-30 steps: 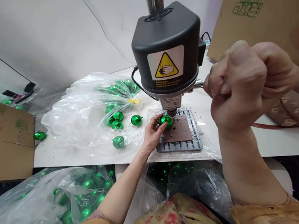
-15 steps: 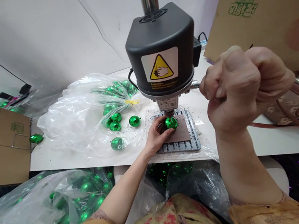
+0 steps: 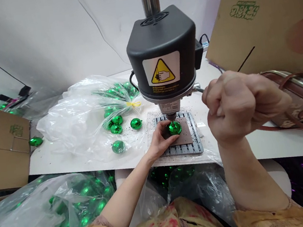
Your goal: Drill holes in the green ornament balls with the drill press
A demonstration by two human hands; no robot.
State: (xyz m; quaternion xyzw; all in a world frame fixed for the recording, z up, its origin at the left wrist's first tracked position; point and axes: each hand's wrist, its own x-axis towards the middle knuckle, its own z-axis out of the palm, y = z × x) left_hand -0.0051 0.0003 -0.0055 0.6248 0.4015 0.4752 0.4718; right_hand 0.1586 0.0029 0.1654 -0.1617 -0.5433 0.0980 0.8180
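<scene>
A black bench drill press (image 3: 163,54) stands on a white table (image 3: 269,142). My left hand (image 3: 162,140) pinches a shiny green faceted ball (image 3: 175,127) and holds it on the brown pad of the drill's slotted base plate (image 3: 196,143), right under the drill tip. My right hand (image 3: 239,103) is a closed fist around the drill's feed lever (image 3: 198,89), whose thin metal rod shows at the drill's right side.
Several loose green balls (image 3: 115,127) lie by a clear plastic bag (image 3: 84,115) at the left. Another bag of green balls (image 3: 55,211) sits below the table edge. Cardboard boxes (image 3: 267,20) stand at both sides. A brown handbag (image 3: 300,101) lies at right.
My right fist has come down with the lever. My left hand has lowered the green ball onto the brown pad under the drill tip.
</scene>
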